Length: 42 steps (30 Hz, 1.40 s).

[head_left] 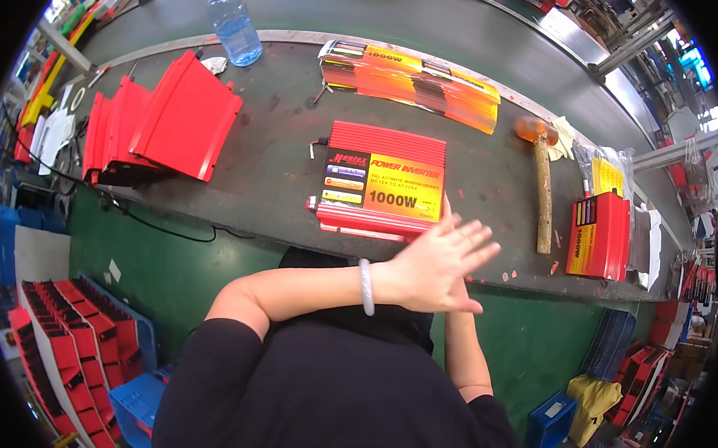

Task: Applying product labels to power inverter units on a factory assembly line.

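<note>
The left hand (pixel 444 264), a pale bracelet (pixel 367 287) at its wrist, is blurred; its grip is open, fingers spread, holding nothing visible. It crosses in front of the right hand (pixel 447 210) and hides most of it; a part of the right hand shows at the near right corner of the red box (pixel 383 181), but how far its grip is closed, and whether it has hold of the box, cannot be told. The red box lies flat on the counter (pixel 273 164), close to the near edge, its yellow label facing up. Beyond it lie glossy yellow-and-orange label sheets (pixel 413 81). To the right, a mallet (pixel 543 192) with an amber head and wooden handle lies between the red box and a second red box (pixel 611 235), beside which are white papers (pixel 654 246). To the left, well apart from the hands, several red panels (pixel 191 121) lean together; behind them stands a water bottle (pixel 236 34) with a blue cap. A black cord (pixel 175 223) hangs along the near edge. Below the counter are stacked red parts (pixel 77 356) at left, and a blue crate (pixel 549 424) and yellow cloth (pixel 594 404) at right.
</note>
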Each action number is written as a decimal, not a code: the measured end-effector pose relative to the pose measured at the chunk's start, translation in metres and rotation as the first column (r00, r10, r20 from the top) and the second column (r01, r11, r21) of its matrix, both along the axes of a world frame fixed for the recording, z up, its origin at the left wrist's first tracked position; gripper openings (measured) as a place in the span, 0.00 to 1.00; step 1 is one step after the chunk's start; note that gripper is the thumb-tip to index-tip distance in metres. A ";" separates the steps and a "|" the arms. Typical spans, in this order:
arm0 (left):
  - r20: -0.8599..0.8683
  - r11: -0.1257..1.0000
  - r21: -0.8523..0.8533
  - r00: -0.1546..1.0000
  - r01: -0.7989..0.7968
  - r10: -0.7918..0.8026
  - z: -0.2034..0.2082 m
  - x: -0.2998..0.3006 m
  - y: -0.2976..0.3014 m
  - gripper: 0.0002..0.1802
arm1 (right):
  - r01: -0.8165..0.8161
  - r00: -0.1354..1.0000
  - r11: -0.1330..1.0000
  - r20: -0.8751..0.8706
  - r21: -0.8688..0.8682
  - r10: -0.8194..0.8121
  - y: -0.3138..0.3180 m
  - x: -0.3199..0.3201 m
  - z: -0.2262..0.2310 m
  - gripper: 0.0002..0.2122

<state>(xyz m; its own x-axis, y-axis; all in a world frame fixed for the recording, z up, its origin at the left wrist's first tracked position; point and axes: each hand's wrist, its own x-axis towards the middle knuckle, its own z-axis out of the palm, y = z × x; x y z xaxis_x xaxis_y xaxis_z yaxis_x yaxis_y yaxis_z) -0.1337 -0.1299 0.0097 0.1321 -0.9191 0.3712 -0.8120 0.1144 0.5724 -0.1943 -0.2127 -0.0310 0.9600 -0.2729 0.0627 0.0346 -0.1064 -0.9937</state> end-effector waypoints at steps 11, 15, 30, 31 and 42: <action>-0.208 0.696 -0.303 0.758 -0.651 0.618 0.024 0.081 0.084 0.17 | 0.255 0.965 0.965 -0.073 0.067 -0.250 -0.042 0.008 0.005 0.18; -0.183 0.557 0.037 0.542 -0.830 0.820 -0.005 0.123 0.116 0.29 | 0.225 0.966 0.954 -0.083 -0.199 -0.246 -0.037 0.025 0.006 0.23; -0.615 0.758 0.014 0.592 -0.652 0.520 0.012 0.077 0.100 0.34 | 0.190 0.980 0.965 0.096 -0.182 -0.175 0.011 0.011 0.036 0.30; -0.617 0.764 0.012 0.597 -0.645 0.513 0.013 0.077 0.098 0.34 | 0.218 0.974 0.967 0.097 -0.135 -0.206 0.009 0.011 0.032 0.31; -0.728 0.946 0.029 0.641 -0.324 0.242 0.003 0.112 0.050 0.26 | 0.244 0.964 0.906 0.018 0.345 -0.266 -0.032 -0.036 0.045 0.32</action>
<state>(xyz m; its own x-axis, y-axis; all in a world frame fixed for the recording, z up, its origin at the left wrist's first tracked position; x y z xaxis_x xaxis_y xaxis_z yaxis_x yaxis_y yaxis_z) -0.0215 -0.0801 0.0130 0.6407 -0.7564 0.1314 -0.1600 0.0359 0.9865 -0.2300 -0.2449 0.0142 0.8520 -0.5232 -0.0185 0.1146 0.2209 -0.9685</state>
